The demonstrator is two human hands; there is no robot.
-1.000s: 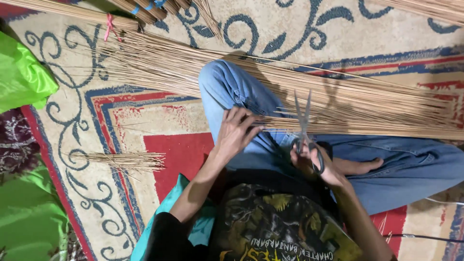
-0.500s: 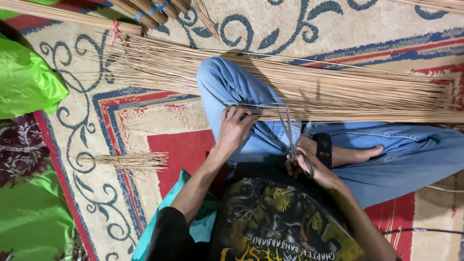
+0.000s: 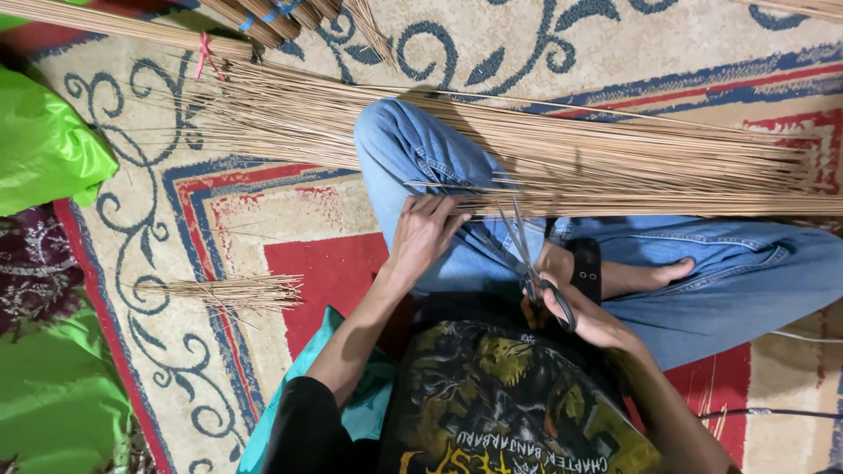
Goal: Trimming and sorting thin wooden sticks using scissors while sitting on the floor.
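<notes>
Your left hand [image 3: 424,235] pinches thin sticks [image 3: 562,167] over your knee; your right hand [image 3: 571,307] grips scissors [image 3: 525,254] just beside them.

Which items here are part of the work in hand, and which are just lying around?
In use:
left hand gripping sticks across the lap
right hand holding scissors, blades at the sticks

Lying about:
small stick pile on the carpet
tied bundles at top
green cloth
teal cushion

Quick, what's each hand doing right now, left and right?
Left hand: closed on a few thin sticks over the knee.
Right hand: closed on scissors.
</notes>
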